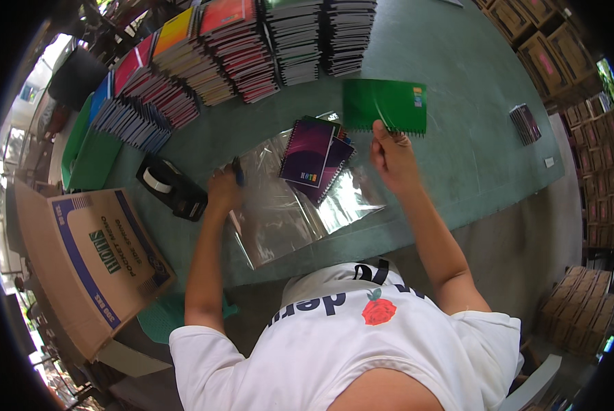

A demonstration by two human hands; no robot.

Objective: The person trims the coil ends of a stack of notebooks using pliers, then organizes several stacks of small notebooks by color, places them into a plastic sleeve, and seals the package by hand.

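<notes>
My right hand (393, 156) is raised over the table, its thumb and fingers pinching a green spiral notebook (382, 103) by the wire-bound edge. Left of it, two purple spiral notebooks (308, 152) overlap on clear plastic sheeting (273, 229), with a little of other notebooks showing beneath them. My left hand (225, 188) is at the sheeting's left side, fingers curled round a small dark thing whose kind I cannot make out. Close by that hand stands a black tape dispenser (177, 188) with a pale roll.
Tall stacks of spiral notebooks (238, 61) in several colours line the table's (457, 178) far side. An open cardboard box (108, 253) is at the left, next to a green container (91, 151). A small notebook pile (525, 125) sits far right; cartons (581, 308) stand beyond the table.
</notes>
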